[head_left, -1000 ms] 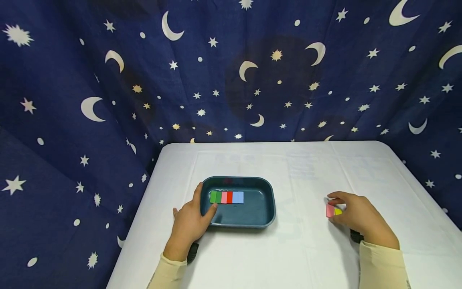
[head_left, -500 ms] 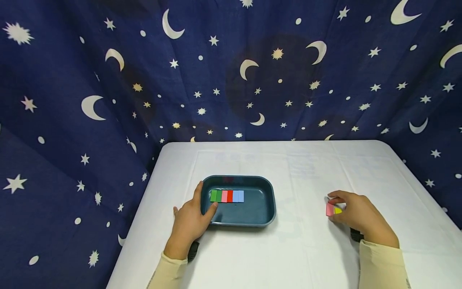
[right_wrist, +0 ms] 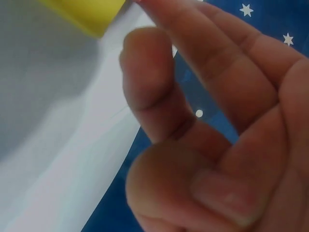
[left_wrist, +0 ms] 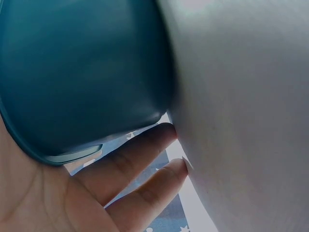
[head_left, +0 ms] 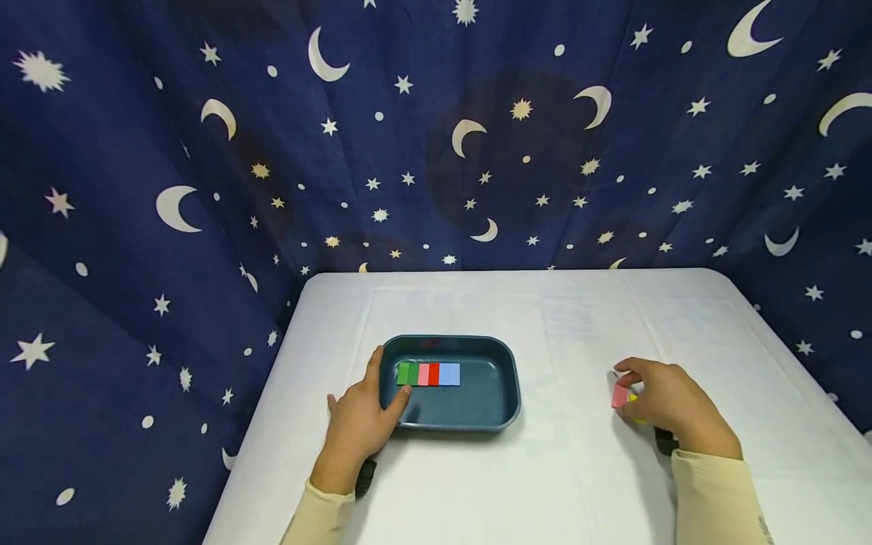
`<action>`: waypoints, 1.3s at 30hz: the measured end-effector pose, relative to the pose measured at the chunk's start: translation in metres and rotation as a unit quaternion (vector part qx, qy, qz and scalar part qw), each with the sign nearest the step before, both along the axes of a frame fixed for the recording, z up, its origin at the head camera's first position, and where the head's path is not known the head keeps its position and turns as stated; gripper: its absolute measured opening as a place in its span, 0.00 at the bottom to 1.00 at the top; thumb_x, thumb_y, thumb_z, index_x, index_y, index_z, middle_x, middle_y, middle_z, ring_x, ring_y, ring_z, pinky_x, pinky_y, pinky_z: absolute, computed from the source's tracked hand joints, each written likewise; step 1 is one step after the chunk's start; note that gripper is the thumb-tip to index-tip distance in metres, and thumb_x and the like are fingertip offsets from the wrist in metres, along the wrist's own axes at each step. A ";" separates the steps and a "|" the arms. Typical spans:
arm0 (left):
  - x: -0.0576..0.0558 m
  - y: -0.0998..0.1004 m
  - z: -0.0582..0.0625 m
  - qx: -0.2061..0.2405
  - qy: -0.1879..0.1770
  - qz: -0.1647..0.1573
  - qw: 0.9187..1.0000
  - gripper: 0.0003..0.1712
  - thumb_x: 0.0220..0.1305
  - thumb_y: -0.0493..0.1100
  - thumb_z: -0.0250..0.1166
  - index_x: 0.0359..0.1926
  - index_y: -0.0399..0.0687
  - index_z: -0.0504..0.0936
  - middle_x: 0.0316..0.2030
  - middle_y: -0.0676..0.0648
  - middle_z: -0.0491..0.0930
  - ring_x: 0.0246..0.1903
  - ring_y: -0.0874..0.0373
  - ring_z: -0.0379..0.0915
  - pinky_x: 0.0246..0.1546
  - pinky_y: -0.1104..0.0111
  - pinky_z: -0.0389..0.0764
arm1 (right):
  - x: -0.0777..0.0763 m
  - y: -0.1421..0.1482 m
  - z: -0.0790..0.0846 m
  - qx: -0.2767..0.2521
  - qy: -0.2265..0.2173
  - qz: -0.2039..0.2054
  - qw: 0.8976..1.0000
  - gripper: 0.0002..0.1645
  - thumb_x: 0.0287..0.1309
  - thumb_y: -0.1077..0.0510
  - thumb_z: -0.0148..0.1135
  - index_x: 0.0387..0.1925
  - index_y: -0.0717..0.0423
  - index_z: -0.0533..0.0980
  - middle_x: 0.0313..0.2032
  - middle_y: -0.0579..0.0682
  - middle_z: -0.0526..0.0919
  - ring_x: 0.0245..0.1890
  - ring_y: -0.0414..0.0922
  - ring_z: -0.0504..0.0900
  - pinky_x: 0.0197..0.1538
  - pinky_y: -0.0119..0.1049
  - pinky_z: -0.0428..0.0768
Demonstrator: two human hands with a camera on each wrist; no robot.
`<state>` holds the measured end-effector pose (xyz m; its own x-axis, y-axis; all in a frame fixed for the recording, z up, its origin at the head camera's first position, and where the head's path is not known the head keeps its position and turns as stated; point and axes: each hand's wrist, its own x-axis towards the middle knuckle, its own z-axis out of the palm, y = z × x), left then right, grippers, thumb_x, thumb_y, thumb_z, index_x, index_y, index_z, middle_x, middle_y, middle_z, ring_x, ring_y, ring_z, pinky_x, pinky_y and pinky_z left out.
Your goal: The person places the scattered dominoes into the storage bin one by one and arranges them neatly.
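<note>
My left hand [head_left: 361, 420] grips the left end of a dark teal tray [head_left: 470, 409]. Its thumb lies over the near rim; in the left wrist view, fingers [left_wrist: 140, 150] reach along the outer wall down to the tablecloth. Inside the tray a row of small flat blocks runs green [head_left: 408, 374], pink [head_left: 424, 375], red [head_left: 434, 375] and light blue [head_left: 450, 375]. To the right, my right hand [head_left: 674, 405] pinches another pink block [head_left: 619, 396] between thumb and fingertips. A yellow block [right_wrist: 91, 14] sits right beside it, partly hidden under the hand in the head view.
A white cloth covers the table [head_left: 545, 484]. Dark blue fabric [head_left: 409, 151] printed with moons and stars hangs behind and on both sides. Between the tray and my right hand lies a stretch of bare cloth.
My right hand has shifted slightly left, and the pink block beneath it has tilted. Less of the yellow block's top shows. The left hand and tray stay put.
</note>
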<state>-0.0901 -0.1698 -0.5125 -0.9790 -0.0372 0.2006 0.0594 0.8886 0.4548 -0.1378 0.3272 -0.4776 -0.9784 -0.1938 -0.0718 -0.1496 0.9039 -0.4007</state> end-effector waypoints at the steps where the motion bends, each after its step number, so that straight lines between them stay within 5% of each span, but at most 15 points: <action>1: 0.001 0.000 0.000 0.000 -0.001 0.000 1.000 0.52 0.71 0.73 0.60 0.85 0.56 0.53 0.52 0.38 0.87 0.50 0.43 0.86 0.55 0.16 0.58 | -0.001 -0.001 0.001 0.002 -0.004 0.001 1.000 0.43 0.38 0.55 0.84 0.60 0.59 0.80 0.44 0.48 0.91 0.50 0.60 0.84 0.47 0.57 0.78; 9: 0.001 -0.002 0.001 0.000 0.002 0.000 1.000 0.53 0.71 0.73 0.60 0.85 0.55 0.54 0.52 0.37 0.87 0.50 0.43 0.86 0.54 0.16 0.57 | -0.012 -0.013 0.014 0.040 -0.052 -0.013 0.998 0.44 0.36 0.57 0.83 0.61 0.59 0.79 0.42 0.47 0.89 0.42 0.52 0.83 0.39 0.53 0.79; 15: 0.001 -0.001 -0.001 0.001 -0.001 0.001 1.000 0.53 0.70 0.73 0.60 0.85 0.56 0.54 0.56 0.38 0.86 0.51 0.43 0.86 0.55 0.16 0.57 | -0.019 -0.032 0.024 0.040 -0.079 -0.003 0.996 0.47 0.38 0.54 0.86 0.64 0.60 0.77 0.45 0.50 0.89 0.45 0.54 0.83 0.42 0.58 0.80; 25: 0.000 -0.002 0.000 0.004 -0.001 0.003 1.000 0.53 0.70 0.74 0.59 0.85 0.57 0.53 0.54 0.38 0.86 0.52 0.43 0.85 0.55 0.16 0.57 | -0.036 -0.088 0.036 -0.001 0.011 0.071 0.997 0.40 0.48 0.54 0.83 0.64 0.59 0.78 0.45 0.48 0.91 0.52 0.58 0.85 0.52 0.60 0.80; 33: 0.000 -0.001 0.003 0.004 -0.004 0.003 1.000 0.53 0.71 0.74 0.59 0.85 0.55 0.54 0.56 0.38 0.86 0.53 0.43 0.85 0.55 0.15 0.56 | -0.047 -0.134 0.053 -0.031 0.097 0.101 0.990 0.34 0.52 0.51 0.82 0.59 0.54 0.81 0.45 0.45 0.91 0.46 0.52 0.86 0.47 0.52 0.81; 39: 0.001 -0.001 0.003 0.004 -0.005 0.002 1.000 0.53 0.70 0.75 0.58 0.85 0.55 0.54 0.58 0.39 0.85 0.53 0.44 0.85 0.55 0.15 0.56 | -0.053 -0.166 0.059 -0.050 0.112 0.109 0.986 0.33 0.52 0.48 0.83 0.58 0.51 0.82 0.45 0.44 0.91 0.43 0.49 0.86 0.46 0.51 0.82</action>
